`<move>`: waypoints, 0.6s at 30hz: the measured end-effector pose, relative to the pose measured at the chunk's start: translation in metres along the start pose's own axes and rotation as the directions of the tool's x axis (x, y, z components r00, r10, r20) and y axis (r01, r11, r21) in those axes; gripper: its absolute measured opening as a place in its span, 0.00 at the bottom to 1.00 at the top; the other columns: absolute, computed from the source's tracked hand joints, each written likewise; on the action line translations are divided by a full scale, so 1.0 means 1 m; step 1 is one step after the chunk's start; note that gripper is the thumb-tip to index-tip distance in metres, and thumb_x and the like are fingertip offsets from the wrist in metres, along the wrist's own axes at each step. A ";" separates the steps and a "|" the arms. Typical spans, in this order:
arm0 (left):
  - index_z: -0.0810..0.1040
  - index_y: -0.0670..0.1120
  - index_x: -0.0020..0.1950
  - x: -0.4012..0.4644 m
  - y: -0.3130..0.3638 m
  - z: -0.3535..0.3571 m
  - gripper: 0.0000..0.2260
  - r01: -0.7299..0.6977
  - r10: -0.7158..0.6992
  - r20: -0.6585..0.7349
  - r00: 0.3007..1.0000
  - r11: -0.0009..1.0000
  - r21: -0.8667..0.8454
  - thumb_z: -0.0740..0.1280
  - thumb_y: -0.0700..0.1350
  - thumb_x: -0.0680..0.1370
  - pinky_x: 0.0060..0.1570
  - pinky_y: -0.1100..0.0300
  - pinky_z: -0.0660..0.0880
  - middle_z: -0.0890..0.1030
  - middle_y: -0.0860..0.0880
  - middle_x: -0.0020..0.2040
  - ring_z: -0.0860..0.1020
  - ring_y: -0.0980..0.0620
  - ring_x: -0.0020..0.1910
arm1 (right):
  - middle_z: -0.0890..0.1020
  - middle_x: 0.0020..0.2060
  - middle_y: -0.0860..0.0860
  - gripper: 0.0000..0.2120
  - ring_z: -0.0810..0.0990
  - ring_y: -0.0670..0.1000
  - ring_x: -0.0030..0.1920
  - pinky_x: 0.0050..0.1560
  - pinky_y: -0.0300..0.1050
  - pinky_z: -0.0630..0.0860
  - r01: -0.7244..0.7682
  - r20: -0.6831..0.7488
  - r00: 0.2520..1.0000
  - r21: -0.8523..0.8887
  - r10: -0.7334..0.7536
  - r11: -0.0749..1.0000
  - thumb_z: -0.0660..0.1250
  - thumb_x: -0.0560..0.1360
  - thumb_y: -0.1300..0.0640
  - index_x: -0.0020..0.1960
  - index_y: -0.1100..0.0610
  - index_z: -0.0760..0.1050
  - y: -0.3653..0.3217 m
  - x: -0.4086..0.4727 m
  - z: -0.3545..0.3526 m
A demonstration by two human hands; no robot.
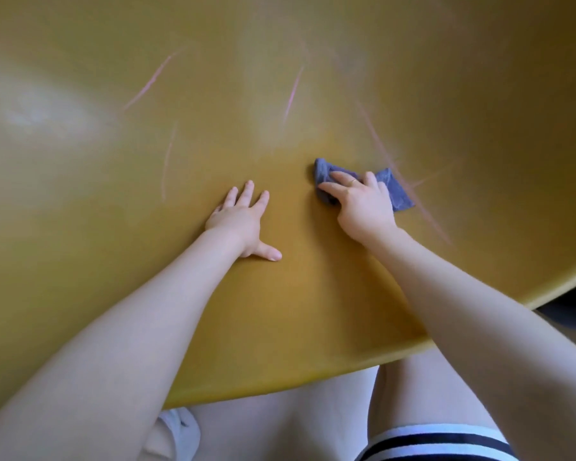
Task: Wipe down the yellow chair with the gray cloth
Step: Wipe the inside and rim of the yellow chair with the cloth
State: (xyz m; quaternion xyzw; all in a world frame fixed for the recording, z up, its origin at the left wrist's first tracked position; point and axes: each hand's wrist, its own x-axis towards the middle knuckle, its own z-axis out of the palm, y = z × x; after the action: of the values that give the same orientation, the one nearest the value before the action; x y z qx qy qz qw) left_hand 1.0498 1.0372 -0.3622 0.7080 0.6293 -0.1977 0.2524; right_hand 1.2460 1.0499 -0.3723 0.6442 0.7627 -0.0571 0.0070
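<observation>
Item: my right hand point(359, 202), fingers curled down over the gray cloth point(398, 191), pinning it against the yellow chair point(113, 161); a ring shows on one finger. Cloth: bunched, sticking out beyond my fingertips and past the hand's right side. Item: my left hand point(243, 221), just beside, fingers spread flat on the chair, holding nothing. Chair surface: pinkish scratch marks point(293, 91) beyond both hands.

Right hand point(363, 204) grips gray cloth point(398, 191) on yellow chair point(213, 94).
</observation>
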 end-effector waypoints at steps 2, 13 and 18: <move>0.36 0.54 0.76 0.000 -0.001 0.001 0.52 -0.001 0.001 0.004 1.000 1.000 -0.013 0.71 0.63 0.67 0.73 0.50 0.49 0.32 0.52 0.75 0.37 0.49 0.76 | 0.63 0.72 0.46 0.25 0.65 0.58 0.58 0.54 0.48 0.61 -0.064 -0.032 0.998 -0.035 0.063 0.997 0.52 0.77 0.64 0.69 0.44 0.66 0.007 0.013 -0.003; 0.37 0.53 0.76 0.000 0.000 0.001 0.52 0.013 -0.013 -0.016 1.000 1.000 -0.001 0.70 0.64 0.67 0.74 0.51 0.46 0.33 0.51 0.76 0.39 0.47 0.76 | 0.75 0.63 0.50 0.26 0.69 0.56 0.47 0.49 0.47 0.68 0.149 0.014 0.988 0.209 -0.155 0.967 0.51 0.67 0.65 0.59 0.51 0.78 -0.020 -0.070 0.011; 0.48 0.53 0.77 -0.017 0.008 0.008 0.39 -0.037 0.037 -0.094 0.995 0.999 0.000 0.67 0.58 0.74 0.74 0.52 0.49 0.35 0.50 0.77 0.43 0.46 0.77 | 0.65 0.71 0.46 0.25 0.67 0.57 0.56 0.54 0.47 0.66 0.034 0.080 0.996 0.004 -0.034 0.999 0.55 0.75 0.64 0.67 0.44 0.69 0.012 -0.029 -0.013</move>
State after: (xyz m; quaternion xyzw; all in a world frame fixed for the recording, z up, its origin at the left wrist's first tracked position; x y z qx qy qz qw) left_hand 1.0560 1.0183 -0.3573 0.7278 0.6274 -0.1585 0.2268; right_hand 1.2639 1.0246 -0.3585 0.6284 0.7725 -0.0843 0.0358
